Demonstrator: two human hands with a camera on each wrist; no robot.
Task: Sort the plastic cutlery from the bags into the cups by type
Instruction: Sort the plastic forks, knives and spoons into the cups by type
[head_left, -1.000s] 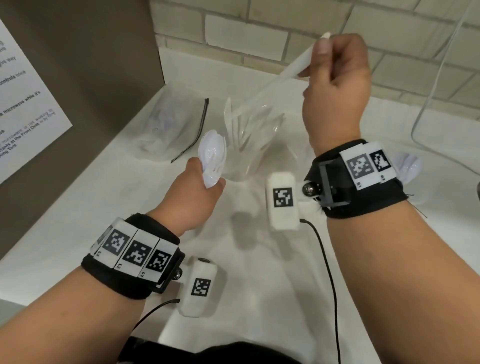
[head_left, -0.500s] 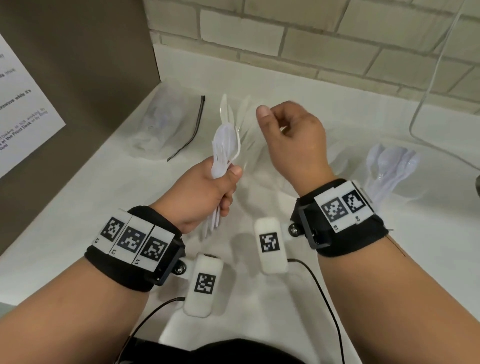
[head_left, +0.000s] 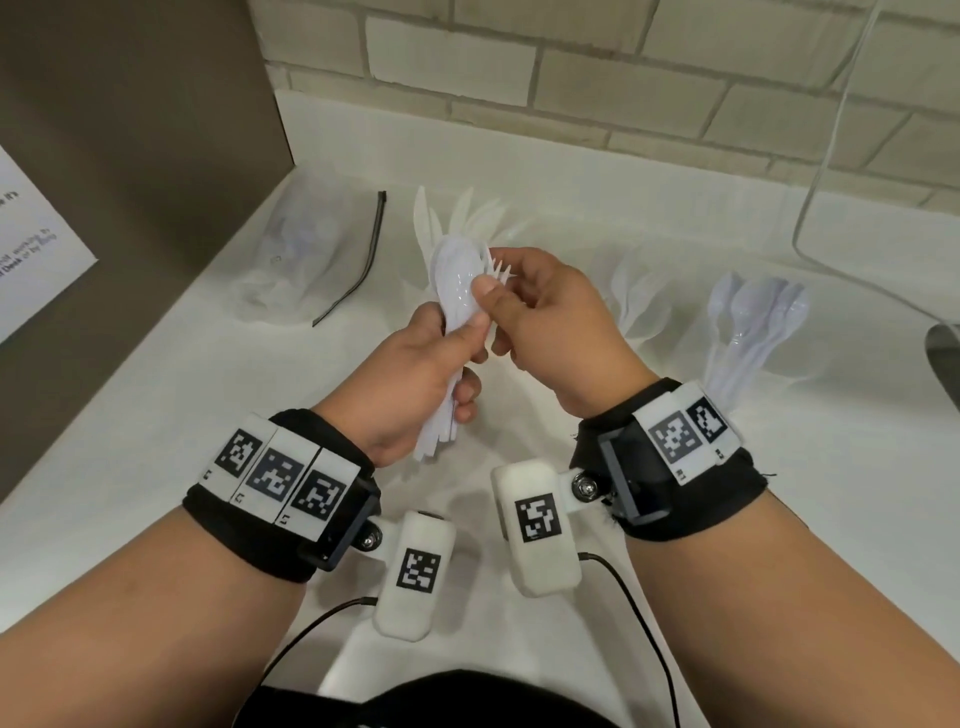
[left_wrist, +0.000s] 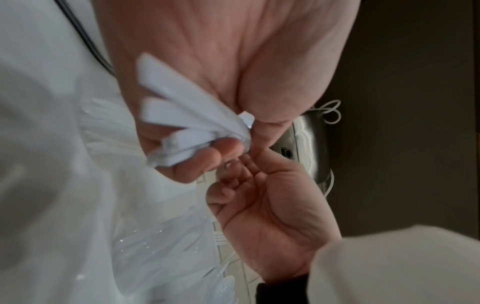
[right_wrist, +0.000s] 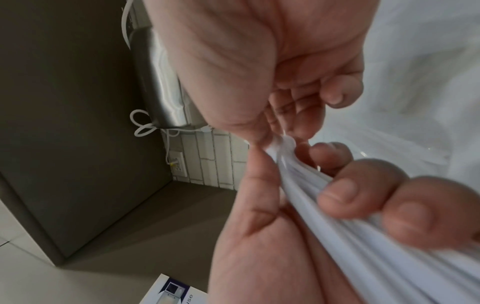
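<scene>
My left hand (head_left: 462, 364) grips a bundle of white plastic cutlery (head_left: 457, 275) by the handles, with spoon bowls on top and fork tines (head_left: 500, 266) poking out to the right. My right hand (head_left: 493, 301) pinches the head end of the bundle, its thumb on the top spoon bowl. In the left wrist view the handles (left_wrist: 182, 115) fan out of the left hand's curled fingers. The right wrist view shows the thumb and forefinger pinching a white tip (right_wrist: 283, 144). Behind the hands stand three clear cups: one with knives (head_left: 457, 213), one with forks (head_left: 639, 296), one with spoons (head_left: 753, 322).
A clear zip bag (head_left: 301, 260) with a black strip lies at the back left of the white counter (head_left: 156, 415). A brown panel with a paper sheet (head_left: 31, 234) walls the left side. A metal appliance (head_left: 943, 353) and a white cable (head_left: 810, 208) are at the right.
My right hand came down from above the knife cup, no longer holding a knife, and now pinches the bundle's head. My left hand drew the bundle nearer and more upright.
</scene>
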